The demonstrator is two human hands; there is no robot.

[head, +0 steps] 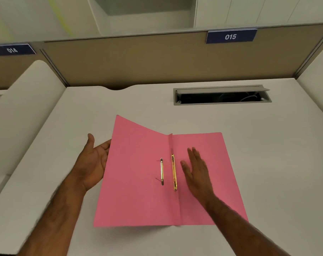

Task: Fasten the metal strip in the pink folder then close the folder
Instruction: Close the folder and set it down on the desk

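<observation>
A pink folder [138,196] lies open on the white desk [277,163]. Its left cover is raised off the desk and tilts up. My left hand [92,159] is under that cover's left edge, palm up, fingers hidden behind the card. My right hand [195,170] lies flat, fingers apart, on the right cover just beside the spine. A gold metal strip [174,172] runs along the spine fold. A second, shorter metal strip [162,171] sits on the left cover, parallel to the first.
A grey cable hatch [221,95] stands open at the back right of the desk. A tan partition [138,60] with a blue sign reading 015 [231,36] closes the back. White side dividers [27,111] flank the desk.
</observation>
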